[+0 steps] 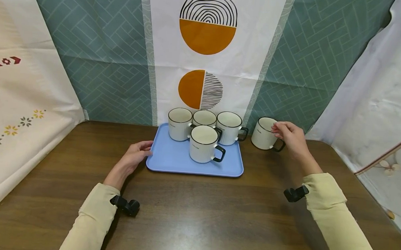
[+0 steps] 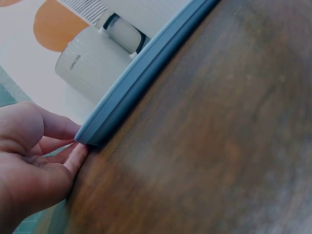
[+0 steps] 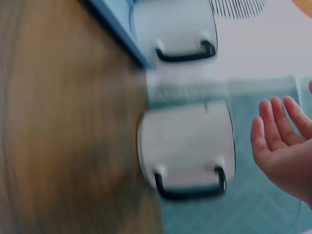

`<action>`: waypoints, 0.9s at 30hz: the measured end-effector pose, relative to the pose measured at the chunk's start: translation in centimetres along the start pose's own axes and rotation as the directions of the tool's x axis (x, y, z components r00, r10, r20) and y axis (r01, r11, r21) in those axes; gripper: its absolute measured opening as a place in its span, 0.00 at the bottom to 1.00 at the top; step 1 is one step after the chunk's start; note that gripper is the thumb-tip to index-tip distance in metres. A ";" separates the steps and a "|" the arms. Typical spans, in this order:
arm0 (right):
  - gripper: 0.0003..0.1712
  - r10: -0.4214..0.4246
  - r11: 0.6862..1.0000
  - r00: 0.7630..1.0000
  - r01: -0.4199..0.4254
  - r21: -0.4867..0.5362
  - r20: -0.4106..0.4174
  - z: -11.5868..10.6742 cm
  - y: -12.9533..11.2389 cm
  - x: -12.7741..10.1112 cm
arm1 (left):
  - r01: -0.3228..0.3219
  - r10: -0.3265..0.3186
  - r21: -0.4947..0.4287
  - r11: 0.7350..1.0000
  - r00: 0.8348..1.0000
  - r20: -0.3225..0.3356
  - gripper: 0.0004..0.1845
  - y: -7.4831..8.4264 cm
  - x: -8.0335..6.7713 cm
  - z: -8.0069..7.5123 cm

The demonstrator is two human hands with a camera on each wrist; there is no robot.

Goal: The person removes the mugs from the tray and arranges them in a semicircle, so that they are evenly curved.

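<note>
- The left hand (image 1: pixel 137 154) is resting on the dark brown wooden desk (image 1: pixel 196 214), its relaxed fingers (image 2: pixel 73 158) touching the left edge of the flat light-blue plastic tray (image 1: pixel 172 161); it is steadying the tray rather than gripping it.
- Four white ribbed ceramic mugs with black rims and black handles are standing upright on the tray: three in a back row (image 1: pixel 204 119) and one in front (image 1: pixel 203 143), close together.
- A fifth white ceramic mug with a black handle (image 1: pixel 265 133) is standing on the desk just right of the tray, apart from it, handle turned towards the person.
- The right hand (image 1: pixel 289 135) is hovering at this mug's rim; in the right wrist view the fingers (image 3: pixel 278 126) are spread apart and off the rim, so it is holding nothing.
- To do this well, judging from the layout: the right hand should be closing firmly around the body or handle before lifting, keeping the mug upright, while the left hand is pressing lightly so the tray is not sliding.
</note>
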State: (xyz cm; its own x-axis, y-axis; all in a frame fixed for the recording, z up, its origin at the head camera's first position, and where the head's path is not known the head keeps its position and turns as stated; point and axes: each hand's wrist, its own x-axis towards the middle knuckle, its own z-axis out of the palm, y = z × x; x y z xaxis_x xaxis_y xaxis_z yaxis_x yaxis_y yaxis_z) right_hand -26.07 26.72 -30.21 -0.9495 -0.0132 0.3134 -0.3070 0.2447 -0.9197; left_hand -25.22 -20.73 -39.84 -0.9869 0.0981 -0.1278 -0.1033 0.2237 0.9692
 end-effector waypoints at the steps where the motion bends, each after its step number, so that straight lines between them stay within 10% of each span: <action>1: 0.09 -0.002 1.000 1.000 0.002 -0.006 0.027 0.6 -0.1 -0.1 | 0.001 -0.001 -0.001 1.000 1.000 -0.001 0.27 0.0 0.0 0.0; 11: 0.22 0.074 0.997 0.957 -0.070 -0.023 0.280 7.3 0.1 -0.9 | 0.003 -0.003 -0.001 1.000 1.000 -0.003 0.27 -0.1 -0.1 -0.3; 21: 0.27 0.174 0.977 0.862 -0.210 0.023 0.476 11.4 1.6 -1.2 | 0.016 -0.016 -0.001 1.000 1.000 0.001 0.27 0.2 -0.2 -0.2; 27: 0.19 0.132 0.991 0.778 -0.103 -0.082 0.614 12.3 2.1 -0.9 | 0.016 -0.016 -0.005 1.000 1.000 0.000 0.27 0.1 -0.2 -0.1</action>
State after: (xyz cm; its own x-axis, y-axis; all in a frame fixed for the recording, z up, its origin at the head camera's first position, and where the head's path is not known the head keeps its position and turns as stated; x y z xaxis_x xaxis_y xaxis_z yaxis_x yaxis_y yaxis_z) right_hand -26.68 15.28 -35.33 -0.8192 -0.5731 -0.0227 -0.2008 0.3237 -0.9246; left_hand -25.09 -20.83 -39.66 -0.9851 0.0948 -0.1434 -0.1197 0.2203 0.9681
